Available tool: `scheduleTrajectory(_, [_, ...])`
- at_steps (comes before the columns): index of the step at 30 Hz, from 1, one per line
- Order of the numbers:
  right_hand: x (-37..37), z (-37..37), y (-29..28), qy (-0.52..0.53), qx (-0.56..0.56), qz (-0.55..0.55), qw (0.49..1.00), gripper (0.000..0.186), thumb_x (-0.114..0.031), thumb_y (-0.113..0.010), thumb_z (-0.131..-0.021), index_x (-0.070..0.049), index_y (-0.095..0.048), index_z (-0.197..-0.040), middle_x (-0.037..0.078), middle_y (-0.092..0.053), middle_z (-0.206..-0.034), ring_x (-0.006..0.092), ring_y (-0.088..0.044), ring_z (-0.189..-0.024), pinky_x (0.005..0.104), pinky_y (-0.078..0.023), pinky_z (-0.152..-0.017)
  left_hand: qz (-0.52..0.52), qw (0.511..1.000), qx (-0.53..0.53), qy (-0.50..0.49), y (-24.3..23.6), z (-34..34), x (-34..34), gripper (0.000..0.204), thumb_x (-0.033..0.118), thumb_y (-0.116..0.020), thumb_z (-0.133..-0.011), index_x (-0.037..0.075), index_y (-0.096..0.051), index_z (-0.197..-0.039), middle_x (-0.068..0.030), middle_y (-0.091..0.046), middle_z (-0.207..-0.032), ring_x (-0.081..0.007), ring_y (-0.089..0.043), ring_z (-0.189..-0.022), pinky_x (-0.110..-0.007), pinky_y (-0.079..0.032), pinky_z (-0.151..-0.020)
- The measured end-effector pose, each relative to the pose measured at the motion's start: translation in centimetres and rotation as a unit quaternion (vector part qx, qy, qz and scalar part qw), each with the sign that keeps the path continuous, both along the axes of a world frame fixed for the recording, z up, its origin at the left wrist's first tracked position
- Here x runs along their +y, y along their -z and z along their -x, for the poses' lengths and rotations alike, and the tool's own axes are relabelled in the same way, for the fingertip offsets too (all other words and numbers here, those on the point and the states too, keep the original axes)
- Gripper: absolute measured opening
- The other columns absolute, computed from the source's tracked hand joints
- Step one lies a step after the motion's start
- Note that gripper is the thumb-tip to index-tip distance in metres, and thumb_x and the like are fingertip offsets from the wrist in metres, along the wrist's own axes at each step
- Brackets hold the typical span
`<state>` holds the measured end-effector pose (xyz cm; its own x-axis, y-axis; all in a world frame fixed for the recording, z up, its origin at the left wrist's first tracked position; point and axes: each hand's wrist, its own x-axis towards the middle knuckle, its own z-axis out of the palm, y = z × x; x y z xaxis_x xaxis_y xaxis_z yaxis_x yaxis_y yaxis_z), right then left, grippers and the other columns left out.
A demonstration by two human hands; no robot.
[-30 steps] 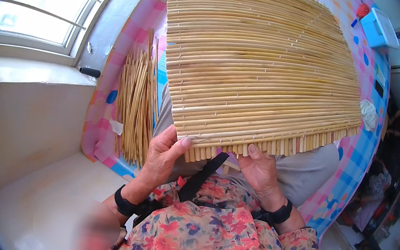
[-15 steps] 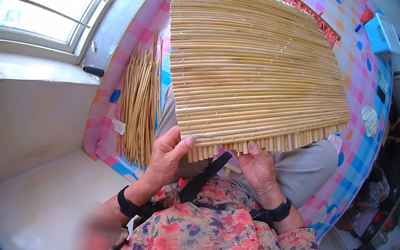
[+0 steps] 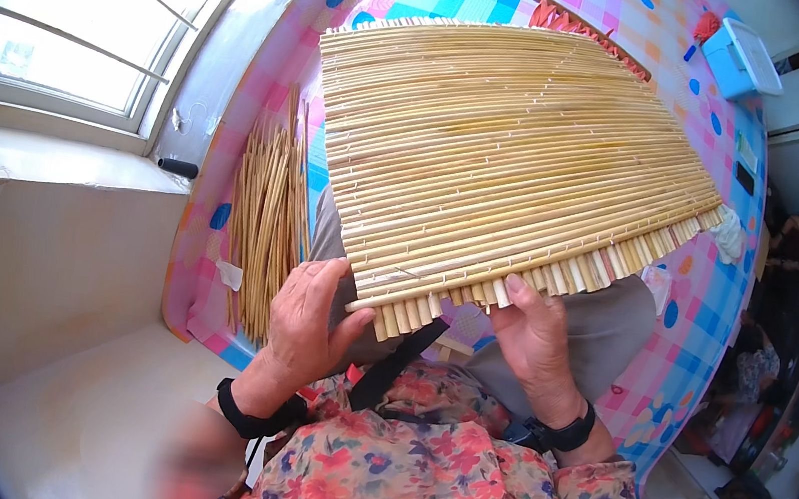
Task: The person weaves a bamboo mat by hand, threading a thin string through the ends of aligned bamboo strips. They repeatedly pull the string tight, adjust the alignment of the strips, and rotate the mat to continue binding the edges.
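Note:
A woven mat of pale straw stalks lies tilted over my lap, its cut ends toward me. My left hand grips the mat's near left corner, thumb pressed against the stalk ends. My right hand holds the near edge further right, fingers under the mat and thumb on top. Both wrists wear black bands. A black strap runs from under the mat down across my flowered top.
A bundle of loose straw stalks lies to my left on a pink and blue checked cloth. A window and white ledge are at the left. A light blue box sits far right; another person is at the right edge.
The mat has swung lower and turned, its far end tipping away from me to the right. Both hands have stayed on its near edge.

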<state>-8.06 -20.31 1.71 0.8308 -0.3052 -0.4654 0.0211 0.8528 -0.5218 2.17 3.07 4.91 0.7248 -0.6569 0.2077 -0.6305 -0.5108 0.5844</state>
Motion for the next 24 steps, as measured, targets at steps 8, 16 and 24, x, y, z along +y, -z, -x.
scheduleTrajectory(8, [-1.7, -0.9, -2.8, -0.018, 0.017, 0.060, 0.998, 0.030, -0.009, -0.058, -0.094, 0.005, -0.056, -0.121, 0.014, -0.064, -0.116, 0.0244, -0.064, -0.108, 0.0461, -0.056, -0.088, 0.029, 0.954, -0.281, 0.103, -0.1, -1.5, -1.0, 0.038, 0.008, -0.073, -0.073, 0.009, -0.066, -0.110, -0.0137, -0.048, -0.124, -0.0348, -0.051, -0.121, -0.056, -0.042, -0.104])
scheduleTrajectory(16, [-2.4, -1.0, -2.9, -0.039, -0.061, 0.092, 0.993, 0.040, -0.015, -0.059, -0.097, 0.004, -0.049, -0.131, 0.015, -0.060, -0.125, 0.0242, -0.061, -0.115, 0.0461, -0.054, -0.097, 0.109, 0.936, -0.278, 0.188, -1.1, -2.4, -4.4, 0.031, 0.000, -0.068, -0.078, -0.006, -0.065, -0.107, -0.0162, -0.060, -0.107, -0.0315, -0.064, -0.101, -0.049, -0.052, -0.091])
scheduleTrajectory(24, [-0.9, -0.2, -1.1, -0.173, -0.089, 0.209, 0.958, 0.036, -0.009, -0.063, -0.096, 0.001, -0.056, -0.130, 0.011, -0.063, -0.122, 0.0189, -0.061, -0.117, 0.0328, -0.053, -0.091, 0.136, 0.960, -0.226, 0.099, -1.3, -2.0, -4.9, 0.034, -0.009, -0.067, -0.077, -0.005, -0.065, -0.111, -0.0151, -0.061, -0.109, -0.0333, -0.065, -0.102, -0.048, -0.055, -0.092])
